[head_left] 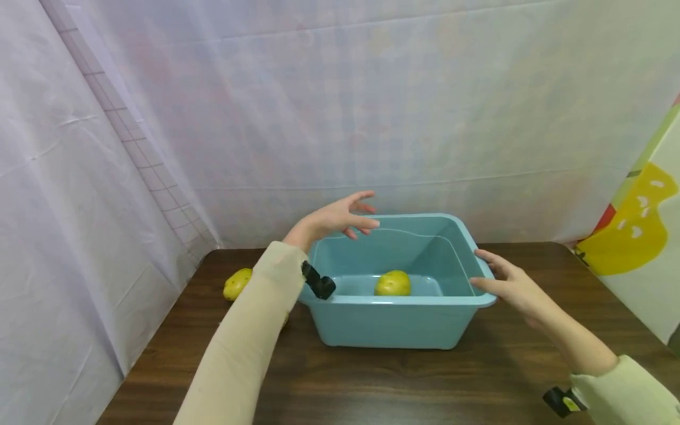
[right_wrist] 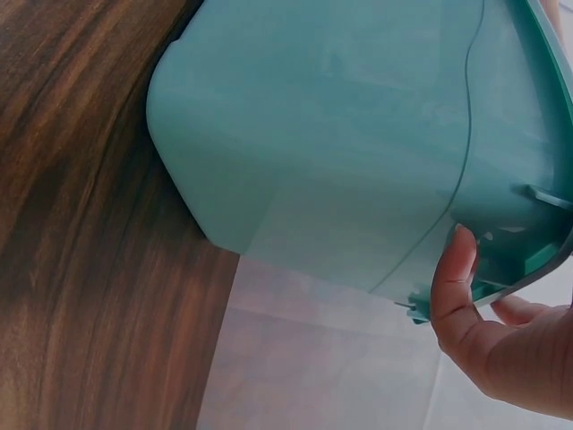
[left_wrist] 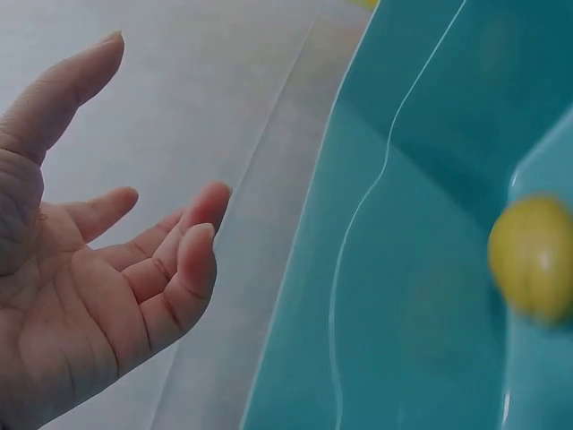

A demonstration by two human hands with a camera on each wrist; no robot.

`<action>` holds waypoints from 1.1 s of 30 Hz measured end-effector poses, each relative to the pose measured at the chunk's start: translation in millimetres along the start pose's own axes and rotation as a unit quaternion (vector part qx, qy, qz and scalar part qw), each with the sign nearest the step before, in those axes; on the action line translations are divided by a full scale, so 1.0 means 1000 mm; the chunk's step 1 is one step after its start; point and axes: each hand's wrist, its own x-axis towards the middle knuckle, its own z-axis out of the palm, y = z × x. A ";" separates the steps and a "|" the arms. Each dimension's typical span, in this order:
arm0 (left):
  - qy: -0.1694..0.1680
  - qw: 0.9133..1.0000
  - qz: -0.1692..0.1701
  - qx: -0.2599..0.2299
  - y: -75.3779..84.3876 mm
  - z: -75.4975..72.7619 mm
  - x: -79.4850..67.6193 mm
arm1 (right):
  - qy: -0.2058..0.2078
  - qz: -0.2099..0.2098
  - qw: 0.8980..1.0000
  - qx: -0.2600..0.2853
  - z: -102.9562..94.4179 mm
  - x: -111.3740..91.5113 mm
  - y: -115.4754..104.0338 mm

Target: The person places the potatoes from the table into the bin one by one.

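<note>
A blue-green plastic tub stands on the table with one yellow potato lying on its floor. My left hand hovers over the tub's back left rim, fingers spread and loosely bent. Nothing lies in its palm in the left wrist view, where the potato appears blurred inside the tub. At the right end, my right hand grips the tub's rim. The right wrist view shows its thumb on the outer wall. Another potato rests on the table, left of the tub.
A further yellowish thing is mostly hidden behind my left forearm. The dark wooden table ends at a pale curtain behind, with another curtain at left. A yellow printed figure is at right.
</note>
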 end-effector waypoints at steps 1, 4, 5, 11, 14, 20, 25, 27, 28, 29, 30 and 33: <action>0.003 1.000 0.005 -0.001 0.000 -0.003 -0.003 | 0.000 0.001 1.000 0.000 0.000 0.000 0.000; 0.017 1.000 0.013 0.004 -0.001 -0.014 -0.013 | 0.002 0.002 1.000 -0.003 -0.001 0.000 0.000; 0.020 1.000 0.016 0.003 -0.002 -0.018 -0.016 | 0.002 0.002 1.000 -0.005 -0.001 0.000 0.001; 0.048 0.999 0.026 -0.002 -0.013 -0.040 -0.036 | 0.002 0.004 1.000 -0.010 -0.001 0.000 0.001; 0.061 0.998 0.025 -0.011 -0.019 -0.049 -0.047 | 0.002 0.003 1.000 -0.009 -0.002 0.000 0.001; 0.089 0.996 0.025 -0.008 -0.031 -0.062 -0.067 | 0.004 0.000 1.000 -0.009 -0.003 -0.001 0.002; 0.111 0.993 0.024 0.011 -0.043 -0.068 -0.080 | 0.004 0.002 1.000 -0.006 -0.004 -0.001 0.002; 0.114 0.993 0.026 0.021 -0.048 -0.069 -0.085 | 0.005 0.004 1.000 -0.008 -0.004 -0.001 0.002; 0.114 0.993 0.027 0.024 -0.051 -0.069 -0.087 | 0.006 0.005 1.000 -0.010 -0.004 -0.001 0.002; 0.116 0.993 0.025 0.026 -0.053 -0.069 -0.090 | 0.006 0.006 1.000 -0.012 -0.004 -0.001 0.002; 0.116 0.993 0.026 0.027 -0.056 -0.069 -0.093 | 0.007 0.006 1.000 -0.014 -0.003 -0.001 0.002; 0.115 0.993 0.026 0.030 -0.063 -0.069 -0.102 | 0.007 0.008 1.000 -0.016 -0.003 -0.001 0.001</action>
